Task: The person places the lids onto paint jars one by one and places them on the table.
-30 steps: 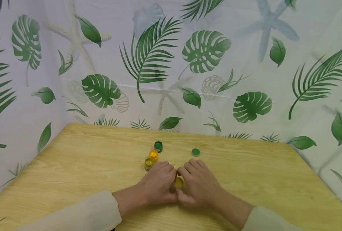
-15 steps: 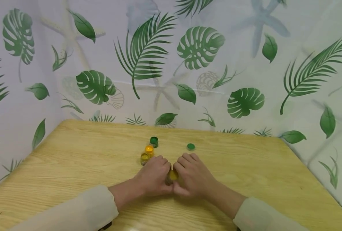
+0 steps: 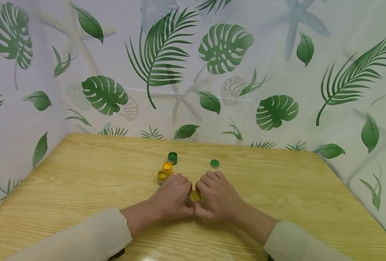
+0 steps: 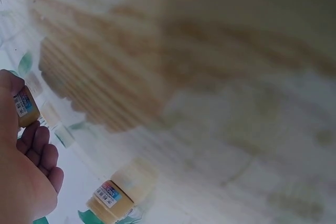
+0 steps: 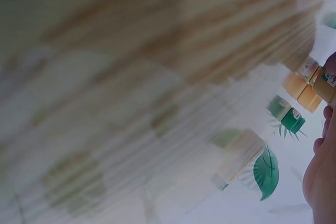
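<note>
Both hands meet around a small paint jar [image 3: 195, 196] with a mustard-yellow top, low over the wooden table [image 3: 114, 159]. My left hand [image 3: 171, 197] grips it from the left with thumb and curled fingers. From the right, my right hand [image 3: 217, 197] grips the same jar, its thumb close to the left one. In the left wrist view, the labelled side of the jar [image 4: 25, 106] shows between thumb and fingers. The right wrist view catches part of the jar [image 5: 326, 85] at the edge, partly hidden by the hand.
Beyond the left hand stand three uncovered paint jars in a slanting row: mustard [image 3: 162, 177], orange-yellow [image 3: 167, 168] and dark green [image 3: 172, 158]. A round green lid [image 3: 215, 163] lies past the right hand. A leaf-printed cloth [image 3: 225, 94] hangs behind the table.
The head view has shifted slightly, so everything appears higher and further left. Both hands stay around the jar in much the same place, with little visible finger motion.
</note>
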`<state>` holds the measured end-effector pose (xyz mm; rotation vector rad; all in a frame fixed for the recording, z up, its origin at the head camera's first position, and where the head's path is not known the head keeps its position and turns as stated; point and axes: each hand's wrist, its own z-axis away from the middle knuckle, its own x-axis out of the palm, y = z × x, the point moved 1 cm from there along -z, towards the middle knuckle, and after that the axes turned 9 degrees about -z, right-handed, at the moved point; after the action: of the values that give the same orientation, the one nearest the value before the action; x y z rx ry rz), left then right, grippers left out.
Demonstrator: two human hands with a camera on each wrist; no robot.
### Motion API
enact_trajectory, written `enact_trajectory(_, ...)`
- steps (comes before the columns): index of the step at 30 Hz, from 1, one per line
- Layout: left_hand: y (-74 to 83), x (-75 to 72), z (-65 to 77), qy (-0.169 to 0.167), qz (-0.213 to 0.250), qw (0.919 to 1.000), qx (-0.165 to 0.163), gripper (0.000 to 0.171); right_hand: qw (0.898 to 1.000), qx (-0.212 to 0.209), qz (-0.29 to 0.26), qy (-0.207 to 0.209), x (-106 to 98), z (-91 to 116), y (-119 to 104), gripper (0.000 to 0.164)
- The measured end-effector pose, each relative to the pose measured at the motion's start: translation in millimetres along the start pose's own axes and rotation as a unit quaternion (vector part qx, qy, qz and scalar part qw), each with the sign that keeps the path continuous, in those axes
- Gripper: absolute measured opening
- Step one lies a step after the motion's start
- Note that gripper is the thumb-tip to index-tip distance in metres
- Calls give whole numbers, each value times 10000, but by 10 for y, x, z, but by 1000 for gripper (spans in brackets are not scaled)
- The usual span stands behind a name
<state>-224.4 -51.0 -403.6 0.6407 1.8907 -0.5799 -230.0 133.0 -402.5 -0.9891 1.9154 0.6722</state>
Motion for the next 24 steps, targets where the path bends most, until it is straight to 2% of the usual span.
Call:
enact_trajectory(14, 14, 35, 0, 149, -33, 9999, 36, 40, 9999, -15, 94, 133, 10, 14, 12, 28)
enact_trajectory(20, 10, 27, 1, 162, -274, 9993, 220, 46, 9990, -6, 75, 430, 6, 18, 30, 45)
enact_trajectory(24, -18, 4, 6, 106, -288, 9995, 97, 45, 9990, 106, -106, 421, -8, 14, 46, 37)
